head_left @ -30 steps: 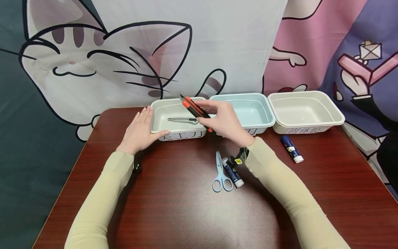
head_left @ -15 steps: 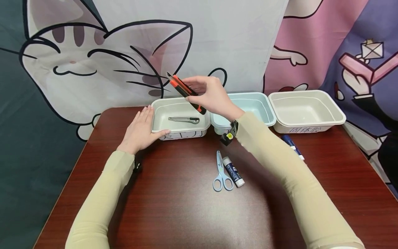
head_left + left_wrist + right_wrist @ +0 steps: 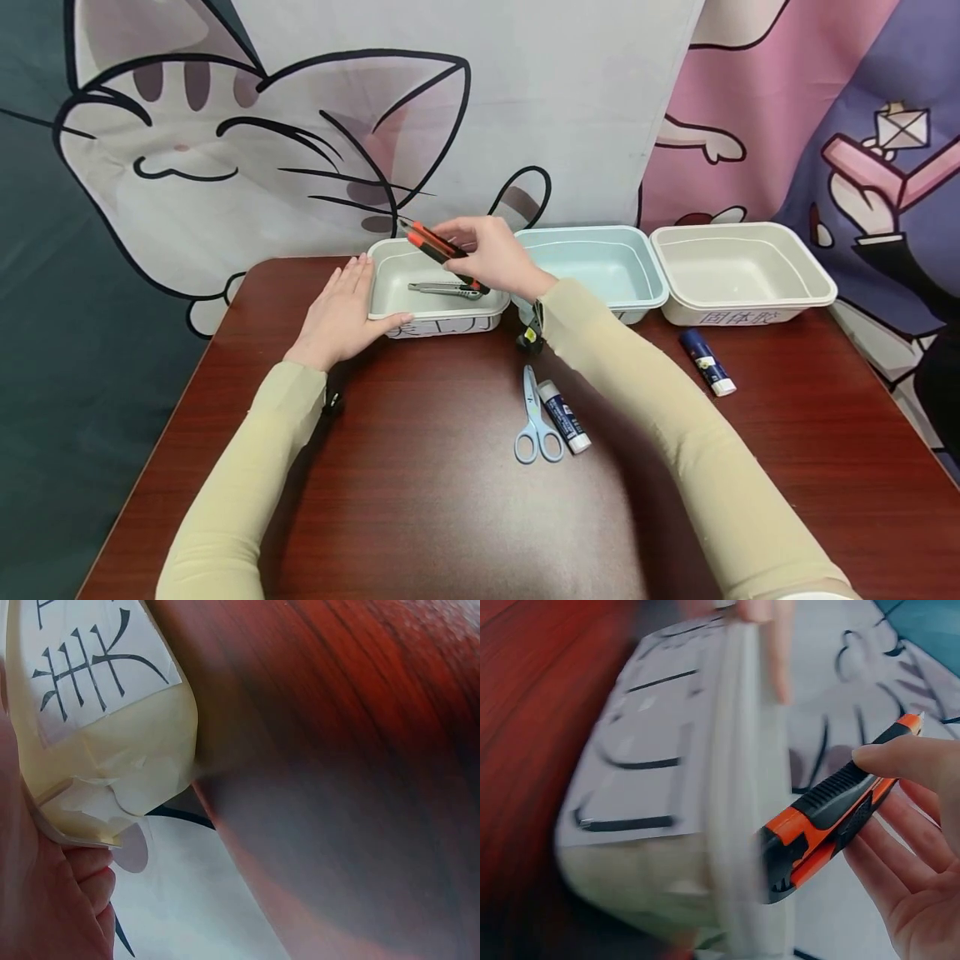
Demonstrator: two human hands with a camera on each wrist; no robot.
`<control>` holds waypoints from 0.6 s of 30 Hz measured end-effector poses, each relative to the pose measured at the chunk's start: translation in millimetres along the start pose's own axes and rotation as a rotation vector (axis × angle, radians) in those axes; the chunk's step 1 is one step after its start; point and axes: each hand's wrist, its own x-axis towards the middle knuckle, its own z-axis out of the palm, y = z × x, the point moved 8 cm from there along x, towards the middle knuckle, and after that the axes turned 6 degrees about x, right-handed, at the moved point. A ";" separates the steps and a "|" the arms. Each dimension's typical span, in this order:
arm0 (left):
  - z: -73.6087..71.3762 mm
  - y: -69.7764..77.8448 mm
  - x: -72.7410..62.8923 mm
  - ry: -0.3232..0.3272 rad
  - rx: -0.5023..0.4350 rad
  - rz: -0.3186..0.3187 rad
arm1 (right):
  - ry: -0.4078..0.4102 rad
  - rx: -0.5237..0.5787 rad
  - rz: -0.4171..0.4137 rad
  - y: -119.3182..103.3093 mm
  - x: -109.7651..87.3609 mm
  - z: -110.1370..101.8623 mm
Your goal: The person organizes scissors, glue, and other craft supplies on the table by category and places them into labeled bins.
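Observation:
My right hand (image 3: pixel 491 258) holds an orange-and-black utility knife (image 3: pixel 836 802) slantwise over the left off-white box (image 3: pixel 390 310). In the right wrist view the thumb lies on the knife's top side and the fingers are beneath it. Inside that box lies a slim grey box cutter (image 3: pixel 442 289), partly overlapped by the orange knife in the head view. My left hand (image 3: pixel 337 312) rests against the box's left end, fingers straight along the rim and thumb reaching to the front edge. A paper label with a large black character (image 3: pixel 101 667) shows on the box's front wall.
A light blue box (image 3: pixel 600 258) and another off-white box (image 3: pixel 738 258) stand in the row to the right. Light blue scissors (image 3: pixel 534 421) and a glue stick (image 3: pixel 566 417) lie mid-table. Another glue stick (image 3: pixel 707 362) lies before the right box. A cartoon backdrop (image 3: pixel 585 100) hangs behind.
My right hand rose up and left with the utility knife, then came down over the left box. The left hand has stayed at the box's end.

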 end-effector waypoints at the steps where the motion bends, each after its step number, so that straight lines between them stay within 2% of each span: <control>1: -0.1 0.2 -0.2 -0.001 0.000 0.000 | -0.008 -0.016 0.015 5.7 0.3 3.4; 5: -1.0 0.9 -1.2 0.003 -0.002 0.000 | -0.044 -0.127 0.052 25.6 4.0 16.8; 10: 1.3 0.3 -2.3 -0.006 -0.001 -0.001 | -0.093 -0.301 0.063 36.0 8.3 28.7; 18: -1.1 0.6 -1.4 0.013 0.014 0.014 | -0.142 -0.397 0.080 40.5 10.7 36.1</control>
